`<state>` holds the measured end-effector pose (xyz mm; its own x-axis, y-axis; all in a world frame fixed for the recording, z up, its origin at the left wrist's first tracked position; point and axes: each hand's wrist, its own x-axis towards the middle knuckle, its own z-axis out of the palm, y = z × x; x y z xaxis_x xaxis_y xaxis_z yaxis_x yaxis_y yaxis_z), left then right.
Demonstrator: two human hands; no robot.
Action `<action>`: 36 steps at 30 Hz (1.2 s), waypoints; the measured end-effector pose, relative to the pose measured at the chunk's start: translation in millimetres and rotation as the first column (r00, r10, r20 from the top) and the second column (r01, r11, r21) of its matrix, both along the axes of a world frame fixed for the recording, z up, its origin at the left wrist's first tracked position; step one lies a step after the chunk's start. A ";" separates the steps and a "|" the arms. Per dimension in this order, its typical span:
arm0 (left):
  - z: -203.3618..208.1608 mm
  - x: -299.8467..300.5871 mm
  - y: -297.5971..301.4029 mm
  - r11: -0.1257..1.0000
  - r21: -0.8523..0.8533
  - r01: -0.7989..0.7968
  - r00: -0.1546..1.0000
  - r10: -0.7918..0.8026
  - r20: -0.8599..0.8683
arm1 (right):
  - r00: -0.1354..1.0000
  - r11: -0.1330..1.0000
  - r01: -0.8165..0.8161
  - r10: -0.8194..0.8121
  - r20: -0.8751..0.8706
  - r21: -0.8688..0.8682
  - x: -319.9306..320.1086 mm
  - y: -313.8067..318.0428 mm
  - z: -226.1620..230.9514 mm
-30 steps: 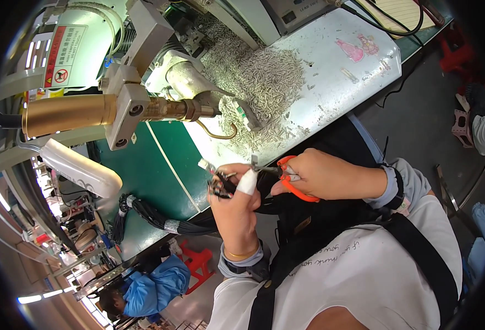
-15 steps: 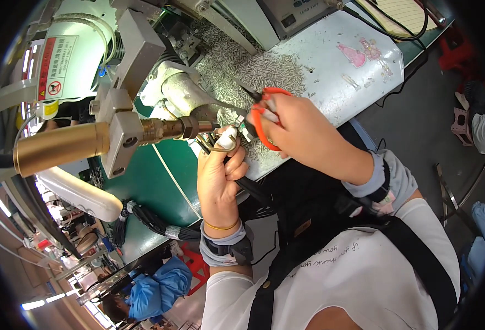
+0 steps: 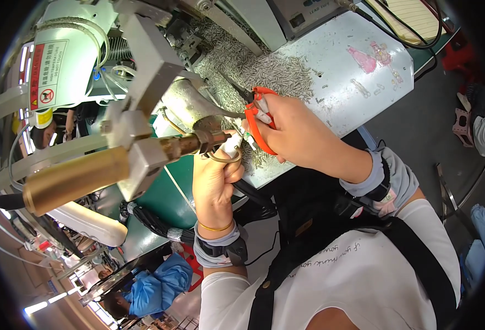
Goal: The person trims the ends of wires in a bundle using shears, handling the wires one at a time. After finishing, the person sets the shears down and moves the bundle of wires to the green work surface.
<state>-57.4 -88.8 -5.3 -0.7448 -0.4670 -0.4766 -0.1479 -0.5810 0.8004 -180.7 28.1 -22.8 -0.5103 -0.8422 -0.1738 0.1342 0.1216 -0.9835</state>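
Note:
My right hand (image 3: 308,135) is closed on a pair of scissors (image 3: 260,129) with orange-red handles, its dark blades spread apart and pointing up and left. My left hand (image 3: 214,187) pinches a small white piece (image 3: 231,145), possibly a connector, on the end of a black cable (image 3: 253,193). A little green and white shows between the two hands, too small to make out. Right by the left fingertips stands the tip of a brass-coloured cylindrical tool (image 3: 77,180), clamped in a metal block. Part of the white piece is hidden by fingers and the tool's tip.
Many small metal bits (image 3: 264,74) are heaped on the white board (image 3: 347,99). A metal nozzle-like body (image 3: 187,104) stands behind the left hand. Bundled black cables (image 3: 154,223) lie on the green table (image 3: 149,242). A person in blue (image 3: 157,286) sits at the lower left.
The brass-coloured tool and its metal block have swung right and down in view, nearer my left hand. My left hand has shifted slightly left; the scissors stay in my right hand, slightly further left.

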 end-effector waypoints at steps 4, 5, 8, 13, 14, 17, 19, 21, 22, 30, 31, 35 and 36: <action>-0.9 -0.2 1.9 0.997 -0.071 -0.025 0.999 0.028 0.032 | 0.997 1.000 0.004 -0.006 -0.071 -0.025 0.3 -0.7 -4.3; -0.6 -0.4 3.4 0.997 -0.071 -0.026 0.999 0.028 0.031 | 0.997 1.000 0.004 -0.005 -0.072 -0.025 0.2 -0.7 -3.7; 1.5 -1.7 9.2 0.987 -0.141 -0.072 0.997 0.072 -0.003 | 0.998 0.998 0.016 -0.020 -0.061 -0.059 0.1 -0.3 -0.3; 1.1 -0.7 7.4 0.992 -0.108 -0.059 0.998 0.061 0.008 | 0.995 0.999 0.025 -0.028 -0.095 -0.028 0.5 1.0 1.1; 0.5 -1.1 7.1 0.993 -0.105 -0.062 0.998 0.063 0.004 | 0.994 0.999 0.032 -0.036 -0.105 -0.043 1.0 0.6 0.4; 1.9 0.7 8.3 0.993 -0.100 -0.069 0.998 0.069 -0.007 | 0.991 0.996 0.042 -0.051 -0.127 -0.076 3.1 1.5 0.9; 7.0 2.0 10.5 0.993 -0.111 -0.038 0.999 0.040 0.015 | 0.996 0.996 0.048 -0.053 -0.070 -0.079 4.5 3.7 2.5; 11.9 3.1 15.4 0.993 -0.117 -0.023 0.999 0.026 0.025 | 0.998 0.995 0.050 -0.053 -0.044 -0.081 6.3 6.5 2.3; 14.4 4.2 22.5 0.993 -0.088 -0.075 0.997 0.076 0.013 | 0.998 0.994 0.055 -0.055 0.010 -0.095 7.6 9.5 1.6; 9.0 37.0 55.4 0.953 -0.301 -0.035 0.999 0.029 -0.023 | 0.999 0.984 -0.031 0.024 -0.042 -0.176 14.1 35.2 11.6; 9.0 40.6 57.3 0.956 -0.291 0.044 0.998 -0.056 -0.034 | 0.988 0.981 -0.084 0.059 -0.146 -0.177 14.4 36.9 13.6; 11.9 38.9 73.4 0.973 -0.201 0.113 0.993 -0.116 -0.004 | 0.969 0.960 -0.215 0.232 0.085 -0.179 16.9 40.7 26.1; 12.1 38.1 76.9 0.981 -0.160 0.107 0.994 -0.106 0.018 | 0.923 0.949 -0.250 0.293 0.250 -0.192 17.5 41.4 27.7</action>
